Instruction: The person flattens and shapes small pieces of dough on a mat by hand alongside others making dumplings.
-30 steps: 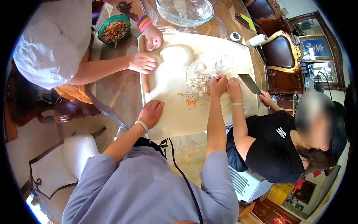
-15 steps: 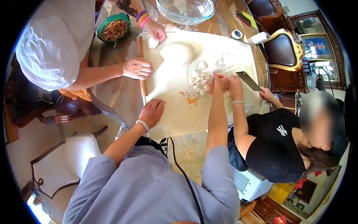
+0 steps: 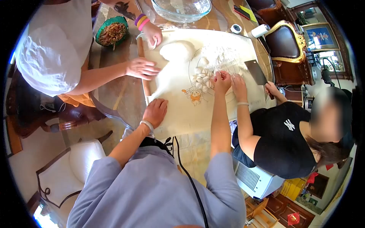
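My left hand [image 3: 155,112] lies on the near left part of the floured white mat [image 3: 173,117], fingers flat and together, holding nothing. My right hand [image 3: 221,81] is closed in a pinch over the right side of the cluster of small dough pieces [image 3: 201,80]. Its fingertips are among white bits of dough, and what they hold is too small to make out. Close beside it on the right is a co-worker's hand [image 3: 238,88]; that person's other hand [image 3: 271,89] grips a cleaver [image 3: 256,73].
A second co-worker's hand [image 3: 141,69] rests over a rolling pin [image 3: 146,87]; the other [image 3: 153,34] pinches a dough wrapper. A large dough lump [image 3: 177,51], loose flour [image 3: 220,54], a green bowl of filling [image 3: 112,34] and a glass bowl [image 3: 182,10] are farther back.
The view has shifted slightly. The cleaver has turned, showing more of its blade. The fingers over the rolling pin have straightened, and the wrapper is lifted. My left hand has stayed on the mat.
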A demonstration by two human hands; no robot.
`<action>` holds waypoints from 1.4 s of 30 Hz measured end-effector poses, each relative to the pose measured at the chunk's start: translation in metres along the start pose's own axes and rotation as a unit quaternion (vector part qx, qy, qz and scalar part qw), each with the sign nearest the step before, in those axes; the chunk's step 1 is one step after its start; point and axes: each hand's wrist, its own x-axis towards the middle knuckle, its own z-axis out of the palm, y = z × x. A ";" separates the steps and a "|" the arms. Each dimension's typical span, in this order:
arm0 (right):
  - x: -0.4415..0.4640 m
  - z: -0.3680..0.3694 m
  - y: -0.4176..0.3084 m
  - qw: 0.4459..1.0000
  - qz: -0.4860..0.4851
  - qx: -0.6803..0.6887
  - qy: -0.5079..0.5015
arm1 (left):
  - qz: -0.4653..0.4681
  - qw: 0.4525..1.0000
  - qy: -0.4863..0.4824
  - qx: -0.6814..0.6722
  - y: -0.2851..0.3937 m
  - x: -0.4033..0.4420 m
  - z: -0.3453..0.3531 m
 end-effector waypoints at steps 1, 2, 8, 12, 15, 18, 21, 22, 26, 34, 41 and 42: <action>-0.015 -0.006 -0.009 0.999 0.003 0.005 -0.041 | 0.002 1.000 0.000 0.004 -0.001 -0.001 0.001; -0.032 -0.012 -0.018 0.996 0.009 0.011 -0.084 | 0.008 1.000 0.011 -0.002 -0.003 -0.002 0.002; -0.142 -0.015 -0.005 0.935 0.030 -0.095 -0.340 | 0.005 1.000 0.006 -0.011 -0.004 -0.004 -0.001; -0.173 -0.004 0.006 0.922 -0.126 -0.191 -0.312 | -0.001 0.999 0.009 -0.032 -0.007 -0.005 0.000; -0.183 -0.008 0.003 0.976 -0.040 -0.115 -0.179 | -0.043 0.996 -0.012 -0.071 -0.006 -0.002 0.000; -0.184 -0.018 0.012 0.970 0.021 -0.151 -0.188 | -0.069 0.981 -0.082 -0.163 0.002 0.008 -0.002; -0.194 -0.013 0.021 0.981 0.016 -0.087 -0.173 | -0.035 0.969 -0.138 -0.199 0.008 0.016 0.005; -0.197 -0.008 0.023 0.983 -0.014 -0.094 -0.154 | -0.019 0.972 -0.152 -0.177 0.007 0.018 0.009; -0.208 -0.002 0.015 0.966 -0.132 -0.187 -0.124 | -0.014 0.975 -0.182 -0.126 0.012 0.025 0.009; -0.206 -0.006 0.019 0.975 -0.125 -0.140 -0.122 | -0.088 0.958 -0.203 -0.185 0.015 0.031 0.006; -0.221 -0.006 0.012 0.968 -0.123 -0.187 -0.113 | -0.187 0.926 -0.247 -0.217 0.015 0.040 0.011; -0.221 -0.006 0.009 0.965 -0.144 -0.189 -0.111 | -0.192 0.927 -0.256 -0.195 0.018 0.042 0.009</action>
